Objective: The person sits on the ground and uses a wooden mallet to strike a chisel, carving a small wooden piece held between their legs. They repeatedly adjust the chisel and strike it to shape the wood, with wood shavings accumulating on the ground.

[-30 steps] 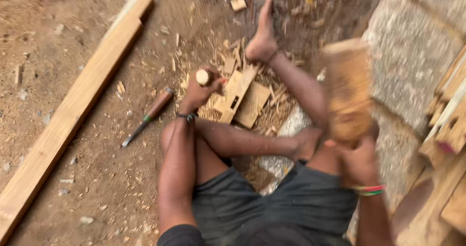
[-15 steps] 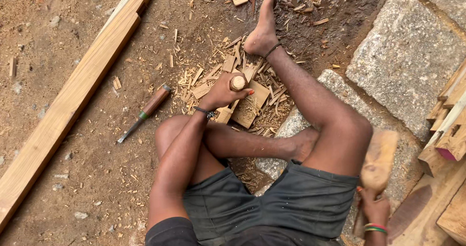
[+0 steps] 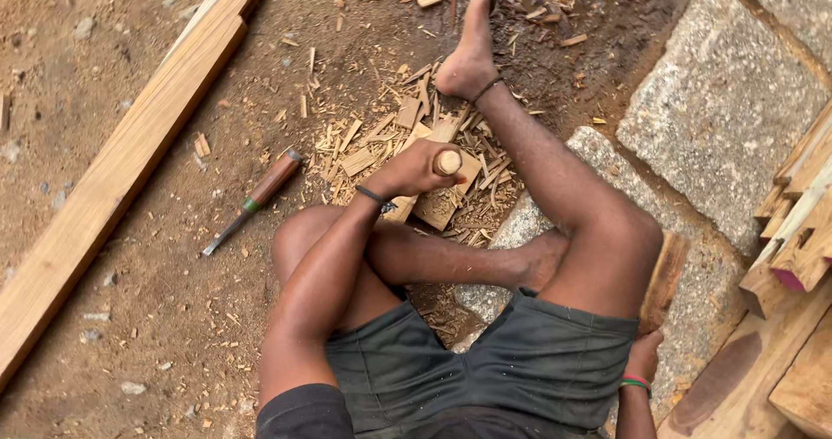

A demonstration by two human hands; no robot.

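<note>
I sit on the dirt with my legs folded. My left hand (image 3: pixel 409 170) is closed around the round wooden handle of a chisel (image 3: pixel 447 162), which stands upright on a small wooden block (image 3: pixel 440 207) amid wood chips. My right hand (image 3: pixel 643 358) is low beside my right thigh and grips a wooden mallet (image 3: pixel 664 270). The thigh hides most of the mallet. My right foot (image 3: pixel 471 53) stretches out beyond the block.
A second chisel with a brown handle (image 3: pixel 256 200) lies on the dirt to the left. A long plank (image 3: pixel 130 157) runs diagonally at far left. Granite slabs (image 3: pixel 724 101) and stacked timber pieces (image 3: pixel 802 222) fill the right side. Chips (image 3: pixel 373 140) litter the ground.
The mallet, raised in my right hand a second ago, has come down and now rests low behind my right thigh. My left hand stays on the chisel.
</note>
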